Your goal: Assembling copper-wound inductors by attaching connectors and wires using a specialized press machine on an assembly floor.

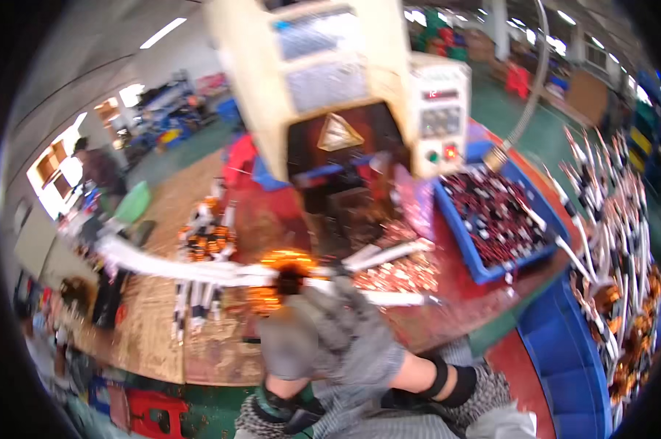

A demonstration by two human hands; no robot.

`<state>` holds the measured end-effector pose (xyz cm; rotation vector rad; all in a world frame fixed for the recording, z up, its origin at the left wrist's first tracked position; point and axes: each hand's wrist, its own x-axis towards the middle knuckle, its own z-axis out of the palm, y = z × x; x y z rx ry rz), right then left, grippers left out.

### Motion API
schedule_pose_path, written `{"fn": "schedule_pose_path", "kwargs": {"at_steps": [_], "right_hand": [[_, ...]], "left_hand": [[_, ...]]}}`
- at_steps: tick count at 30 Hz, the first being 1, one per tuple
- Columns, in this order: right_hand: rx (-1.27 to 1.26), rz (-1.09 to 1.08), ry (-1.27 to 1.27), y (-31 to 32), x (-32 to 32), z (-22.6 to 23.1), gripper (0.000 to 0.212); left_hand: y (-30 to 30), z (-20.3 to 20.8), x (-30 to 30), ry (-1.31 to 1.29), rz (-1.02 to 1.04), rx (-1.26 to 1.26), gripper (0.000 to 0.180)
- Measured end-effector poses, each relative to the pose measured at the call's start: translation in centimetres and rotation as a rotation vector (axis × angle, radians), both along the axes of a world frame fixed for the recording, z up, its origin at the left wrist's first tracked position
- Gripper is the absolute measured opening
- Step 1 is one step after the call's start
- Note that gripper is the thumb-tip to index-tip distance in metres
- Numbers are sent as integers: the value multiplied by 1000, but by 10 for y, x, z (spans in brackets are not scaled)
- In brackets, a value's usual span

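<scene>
My left hand [289, 342] and my right hand [356, 327], both in grey gloves, meet in front of the machine, blurred by motion. Their fingers are closed at a coil of orange copper wire [286, 260] with a dark middle. From the coil a long white sleeved lead [173, 269] runs out to the left above the table. Another white sleeve [392, 298] shows to the right of my fingers, its link to the coil hidden behind the right hand. Copper scraps [403, 275] lie heaped just beyond that hand.
A cream press-like machine [253, 80] with a control box [441, 110] stands ahead. Bundled coils [207, 238] lie left on the wooden table [151, 333]. A blue tray [484, 272] of small dark red parts sits right. Farther right, white leads [630, 227] overfill a blue bin [564, 358]. A person [102, 168] is far left.
</scene>
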<state>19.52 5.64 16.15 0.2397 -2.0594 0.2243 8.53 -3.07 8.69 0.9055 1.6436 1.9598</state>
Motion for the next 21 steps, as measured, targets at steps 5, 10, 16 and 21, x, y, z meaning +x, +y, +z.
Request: {"fn": "schedule_pose_path", "kwargs": {"at_steps": [5, 10, 16, 21], "right_hand": [[13, -263, 96, 10, 23, 5, 40], [-24, -472, 115, 6, 36, 15, 50], [-564, -194, 183, 32, 44, 35, 65], [-730, -44, 678, 70, 92, 51, 64]], "left_hand": [[18, 37, 48, -16, -181, 218, 68], [20, 61, 77, 64, -182, 400, 69], [10, 66, 53, 567, -197, 55, 67], [9, 105, 60, 885, -445, 100, 60]]}}
